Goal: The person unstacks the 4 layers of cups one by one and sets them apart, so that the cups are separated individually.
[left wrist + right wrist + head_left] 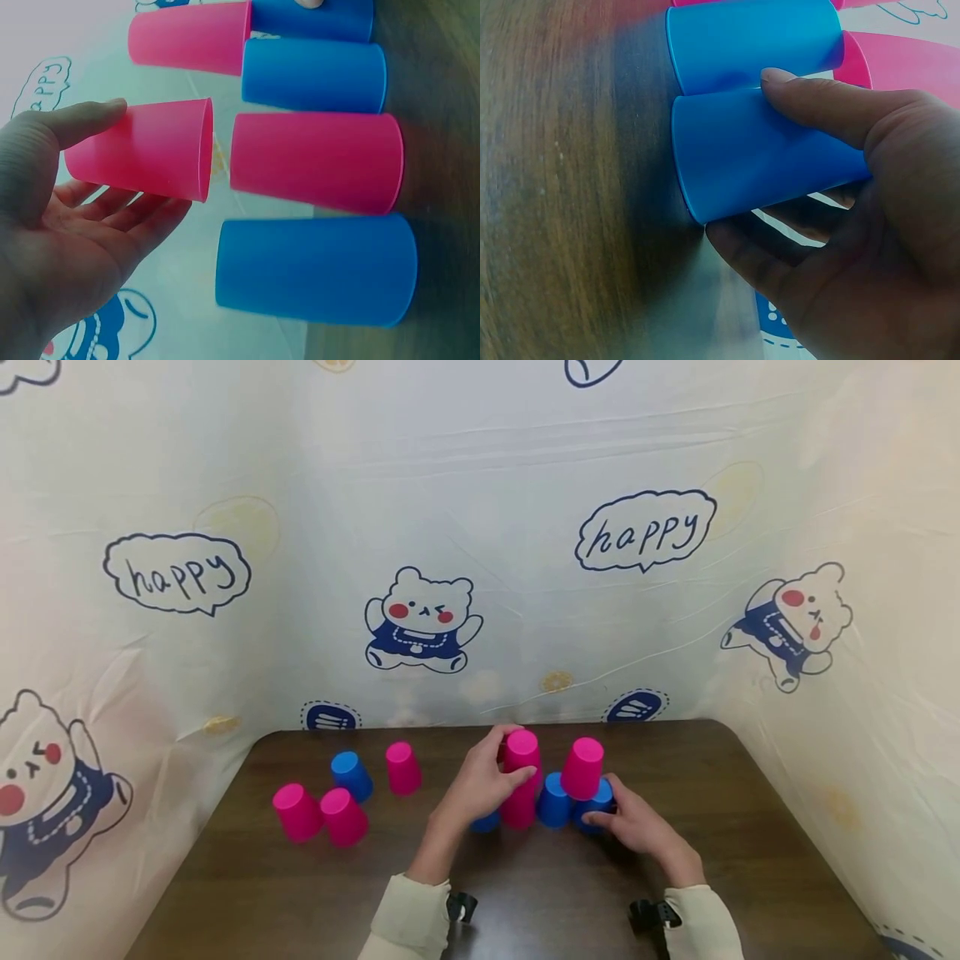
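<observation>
My left hand [480,785] holds an upside-down pink cup [150,150] between thumb and fingers. That cup hangs just above a row of upside-down cups, with a small gap over a pink cup [315,161]. At the left end of the row is a blue cup [315,270], partly behind my left hand in the head view. My right hand [641,822] grips the rightmost blue cup [757,154], thumb on its near side and fingers round its far side. Beside it stands another blue cup [554,802], and a pink cup [582,768] rests across these two.
On the left of the brown table [247,893] stand more upside-down cups: a blue cup [352,776], a pink cup [403,768], and two pink cups side by side, one [297,812] left of the other [344,817]. A printed cloth [525,635] hangs behind the table.
</observation>
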Action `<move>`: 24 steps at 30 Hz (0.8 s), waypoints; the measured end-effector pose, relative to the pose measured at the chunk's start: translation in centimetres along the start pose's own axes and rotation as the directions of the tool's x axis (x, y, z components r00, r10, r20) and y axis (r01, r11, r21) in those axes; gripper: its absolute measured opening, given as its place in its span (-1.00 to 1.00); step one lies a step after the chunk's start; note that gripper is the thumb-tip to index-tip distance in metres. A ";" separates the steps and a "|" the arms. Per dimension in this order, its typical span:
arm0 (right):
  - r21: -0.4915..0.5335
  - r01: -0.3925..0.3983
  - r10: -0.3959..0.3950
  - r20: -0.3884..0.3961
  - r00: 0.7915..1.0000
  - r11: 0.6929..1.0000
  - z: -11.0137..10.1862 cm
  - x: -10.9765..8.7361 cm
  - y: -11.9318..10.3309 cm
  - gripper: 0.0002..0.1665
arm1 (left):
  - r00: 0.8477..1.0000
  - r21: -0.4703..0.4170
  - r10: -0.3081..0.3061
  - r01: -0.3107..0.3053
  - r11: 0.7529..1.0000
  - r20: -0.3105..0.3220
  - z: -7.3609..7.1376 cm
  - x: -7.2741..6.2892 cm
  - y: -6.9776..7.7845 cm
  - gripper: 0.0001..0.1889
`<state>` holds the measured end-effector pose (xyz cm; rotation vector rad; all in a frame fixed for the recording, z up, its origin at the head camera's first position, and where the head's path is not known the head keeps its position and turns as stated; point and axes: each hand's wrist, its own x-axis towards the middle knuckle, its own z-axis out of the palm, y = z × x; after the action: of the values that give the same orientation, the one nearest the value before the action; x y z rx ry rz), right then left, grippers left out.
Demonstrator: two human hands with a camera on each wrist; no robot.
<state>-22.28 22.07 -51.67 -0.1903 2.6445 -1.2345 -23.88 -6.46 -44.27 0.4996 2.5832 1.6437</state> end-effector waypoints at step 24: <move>0.015 -0.003 0.003 -0.002 1.000 1.000 -0.1 0.0 0.1 -0.36 | 0.981 -0.001 -0.033 0.034 0.999 -0.189 -5.3 -2.4 -0.9 -0.29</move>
<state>-22.34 22.14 -51.69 -0.1828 2.6349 -1.2543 -22.89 -12.16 -43.09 0.3117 2.7077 1.7568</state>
